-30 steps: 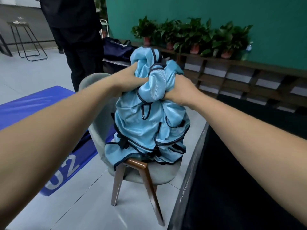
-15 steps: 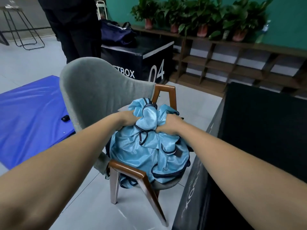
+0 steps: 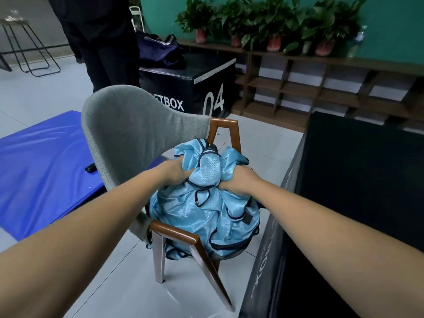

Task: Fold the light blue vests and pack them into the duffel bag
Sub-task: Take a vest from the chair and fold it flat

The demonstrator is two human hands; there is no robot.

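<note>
A crumpled bundle of light blue vests [image 3: 206, 214] with dark trim lies on the seat of a grey chair [image 3: 128, 131]. My left hand [image 3: 174, 172] grips the top of the bundle from the left. My right hand [image 3: 238, 182] grips it from the right, fingers sunk into the cloth. A dark navy duffel bag [image 3: 158, 50] sits on a black box [image 3: 206, 72] farther back, beyond the chair.
A large black box [image 3: 355, 191] stands close on the right of the chair. A blue mat [image 3: 41, 168] with a small black object [image 3: 90, 168] lies on the floor to the left. A person in dark clothes [image 3: 101, 42] stands behind the chair. Wooden shelves with potted plants [image 3: 275, 24] line the green wall.
Both hands have lowered the bundle from in front of me down onto the chair seat, keeping their grip. In the last half second little has moved.
</note>
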